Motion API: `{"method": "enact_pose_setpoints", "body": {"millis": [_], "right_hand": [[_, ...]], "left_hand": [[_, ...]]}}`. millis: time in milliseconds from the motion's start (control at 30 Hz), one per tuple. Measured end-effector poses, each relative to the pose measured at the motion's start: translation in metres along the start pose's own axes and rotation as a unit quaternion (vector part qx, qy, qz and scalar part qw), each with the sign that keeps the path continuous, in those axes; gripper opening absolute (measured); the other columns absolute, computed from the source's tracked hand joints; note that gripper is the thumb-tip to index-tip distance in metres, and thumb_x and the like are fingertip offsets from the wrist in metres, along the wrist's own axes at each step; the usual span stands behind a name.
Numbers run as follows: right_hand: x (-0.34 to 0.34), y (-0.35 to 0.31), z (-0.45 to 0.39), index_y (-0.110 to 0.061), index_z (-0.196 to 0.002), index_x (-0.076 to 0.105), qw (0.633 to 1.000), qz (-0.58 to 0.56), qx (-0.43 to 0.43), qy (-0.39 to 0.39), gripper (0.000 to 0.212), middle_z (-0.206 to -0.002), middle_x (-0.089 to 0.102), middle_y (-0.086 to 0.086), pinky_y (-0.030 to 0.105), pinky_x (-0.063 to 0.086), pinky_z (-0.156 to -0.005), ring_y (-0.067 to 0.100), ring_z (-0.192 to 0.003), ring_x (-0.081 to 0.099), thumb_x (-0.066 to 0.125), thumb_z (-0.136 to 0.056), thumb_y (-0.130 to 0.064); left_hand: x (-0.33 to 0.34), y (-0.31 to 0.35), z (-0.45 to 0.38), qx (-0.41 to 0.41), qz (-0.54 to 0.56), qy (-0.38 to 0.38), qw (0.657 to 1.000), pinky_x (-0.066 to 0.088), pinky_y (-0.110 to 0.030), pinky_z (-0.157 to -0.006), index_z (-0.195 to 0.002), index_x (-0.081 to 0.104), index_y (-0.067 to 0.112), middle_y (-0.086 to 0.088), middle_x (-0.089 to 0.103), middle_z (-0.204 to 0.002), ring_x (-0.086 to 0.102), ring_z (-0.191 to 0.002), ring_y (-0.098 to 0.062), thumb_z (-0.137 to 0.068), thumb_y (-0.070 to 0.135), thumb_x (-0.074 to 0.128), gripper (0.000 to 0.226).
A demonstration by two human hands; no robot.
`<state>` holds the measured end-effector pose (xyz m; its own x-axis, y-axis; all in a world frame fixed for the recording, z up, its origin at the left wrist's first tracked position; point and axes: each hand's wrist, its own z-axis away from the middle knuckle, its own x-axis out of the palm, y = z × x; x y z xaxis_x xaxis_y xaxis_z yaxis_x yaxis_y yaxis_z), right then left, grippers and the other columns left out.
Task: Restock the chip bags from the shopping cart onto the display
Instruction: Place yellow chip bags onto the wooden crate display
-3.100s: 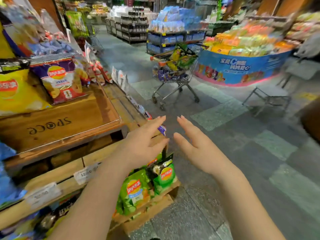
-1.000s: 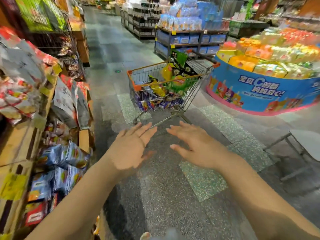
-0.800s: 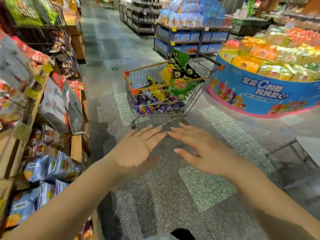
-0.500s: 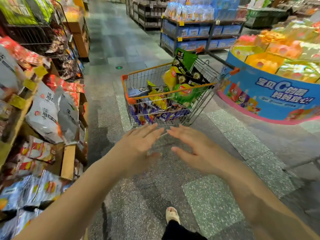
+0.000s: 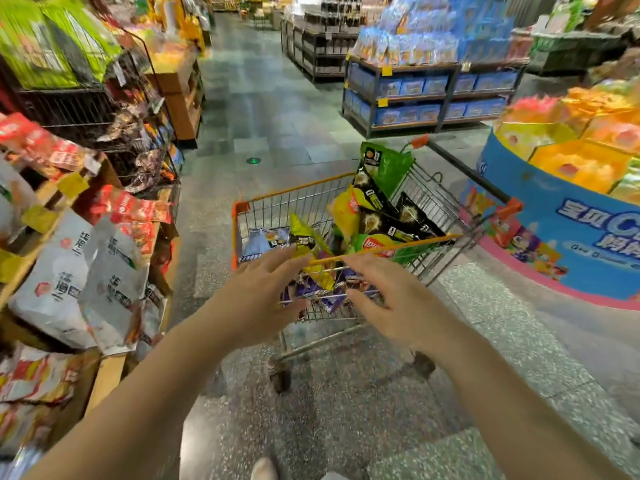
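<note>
Both hands were stretched toward the shopping cart, which stood on the floor at twelve o'clock from the person. The left hand and the right hand were empty, fingers straight and loosely spread, reaching just short of the near wire wall and touching nothing that could be made out.

The chip bags lay heaped inside the basket. A tall green bag stood upright at one o'clock, above the rim. Black bags leaned beneath it, a yellow-green bag lay nearest the left fingers, a pale blue bag sat at eleven o'clock in the basket, and purple bags filled the bottom.

These were probably light, air-puffed foil pouches: soft, slick, and easily crushed, the contents brittle. A squeeze across the belly would likely crack the chips, and a smooth face could slip. The crimped top seam, or two opposite edges taken between flat palms, looked the safest hold. The topmost bags seemed best to lift first.

The display shelves with other snack packs stood at nine o'clock, near the cart.
</note>
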<state>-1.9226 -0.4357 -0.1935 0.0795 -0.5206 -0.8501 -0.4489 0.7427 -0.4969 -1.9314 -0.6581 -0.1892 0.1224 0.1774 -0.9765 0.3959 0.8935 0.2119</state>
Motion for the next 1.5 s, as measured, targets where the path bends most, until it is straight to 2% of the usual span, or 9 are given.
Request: {"method": "enact_pose_setpoints", "body": {"millis": [67,333,467,733,833,1000,1167,1300,1500], "right_hand": [[0.005,0.014,-0.029,-0.023,-0.148,0.031,1.000,-0.003,0.022,-0.008,0.054,-0.150,0.035,-0.008,0.021,0.015,-0.114,0.006,-0.139,0.024,0.049,-0.097,-0.033],[0.027,0.063,-0.166,-0.033,-0.152,0.011,0.991,0.009,0.131,0.000,0.067,-0.151,0.033,-0.005,0.027,0.025,-0.107,0.013,-0.136,0.030,0.048,-0.097,-0.040],[0.036,0.084,-0.223,-0.038,-0.151,0.003,0.981,-0.013,0.193,0.016,0.071,-0.143,0.040,-0.004,0.021,0.030,-0.093,0.012,-0.127,0.038,0.050,-0.097,-0.039],[0.074,0.154,-0.295,-0.036,-0.150,-0.011,0.937,-0.094,0.331,0.059,0.084,-0.159,0.006,-0.005,0.034,0.015,-0.119,0.014,-0.145,0.012,0.053,-0.095,-0.036],[0.095,0.194,-0.321,-0.038,-0.147,-0.018,0.914,-0.128,0.381,0.054,0.089,-0.160,0.005,-0.003,0.041,0.017,-0.119,0.017,-0.146,0.009,0.054,-0.095,-0.037],[0.124,0.235,-0.351,-0.049,-0.141,-0.025,0.885,-0.215,0.412,0.036,0.094,-0.160,0.000,-0.009,0.036,0.018,-0.117,0.015,-0.146,0.010,0.055,-0.095,-0.029],[0.142,0.267,-0.371,-0.051,-0.133,-0.034,0.854,-0.224,0.469,0.024,0.100,-0.158,0.012,0.003,0.038,0.030,-0.111,0.024,-0.141,0.026,0.057,-0.095,-0.030],[0.156,0.289,-0.380,-0.056,-0.116,-0.044,0.841,-0.199,0.503,0.010,0.107,-0.148,0.030,0.018,0.036,0.043,-0.096,0.030,-0.120,0.051,0.057,-0.094,-0.032],[0.181,0.307,-0.381,-0.061,-0.107,-0.050,0.834,-0.186,0.519,0.039,0.110,-0.122,0.056,0.015,0.037,0.051,-0.090,0.029,-0.103,0.059,0.056,-0.094,-0.032]], "left_hand": [[0.003,-0.019,-0.030,0.006,-0.001,0.010,1.000,0.018,-0.040,-0.117,-0.150,0.006,0.037,0.008,0.001,-0.159,0.011,-0.146,-0.018,-0.095,0.046,0.044,0.068],[-0.006,-0.105,-0.180,0.070,0.000,0.030,0.997,0.014,-0.041,-0.116,-0.150,-0.001,0.035,-0.001,-0.002,-0.160,0.008,-0.146,-0.022,-0.094,0.041,0.051,0.076],[-0.009,-0.141,-0.263,0.133,-0.001,0.021,0.991,0.021,-0.044,-0.116,-0.149,-0.006,0.037,-0.004,0.003,-0.160,0.012,-0.146,-0.023,-0.091,0.039,0.057,0.086],[0.036,-0.164,-0.409,0.220,-0.088,-0.022,0.971,0.014,-0.043,-0.115,-0.122,-0.040,0.045,-0.014,-0.013,-0.158,0.003,-0.146,-0.030,-0.088,0.039,0.061,0.106],[0.053,-0.170,-0.452,0.213,-0.097,-0.052,0.971,0.011,-0.044,-0.115,-0.123,-0.042,0.045,-0.016,-0.016,-0.157,-0.001,-0.146,-0.032,-0.088,0.037,0.062,0.110],[0.084,-0.186,-0.508,0.192,-0.134,-0.080,0.969,0.007,-0.045,-0.116,-0.116,-0.050,0.044,-0.020,-0.023,-0.154,-0.008,-0.145,-0.036,-0.090,0.033,0.060,0.114],[0.114,-0.193,-0.553,0.181,-0.130,-0.133,0.966,0.008,-0.044,-0.116,-0.114,-0.048,0.044,-0.022,-0.021,-0.154,-0.003,-0.145,-0.035,-0.088,0.040,0.063,0.114],[0.142,-0.197,-0.578,0.192,-0.110,-0.176,0.959,0.017,-0.049,-0.116,-0.114,-0.053,0.047,-0.024,-0.009,-0.156,0.009,-0.144,-0.038,-0.080,0.049,0.069,0.127],[0.165,-0.201,-0.603,0.199,-0.111,-0.204,0.952,0.011,-0.048,-0.117,-0.113,-0.053,0.043,-0.021,-0.007,-0.157,0.006,-0.145,-0.035,-0.071,0.053,0.075,0.135]]}}
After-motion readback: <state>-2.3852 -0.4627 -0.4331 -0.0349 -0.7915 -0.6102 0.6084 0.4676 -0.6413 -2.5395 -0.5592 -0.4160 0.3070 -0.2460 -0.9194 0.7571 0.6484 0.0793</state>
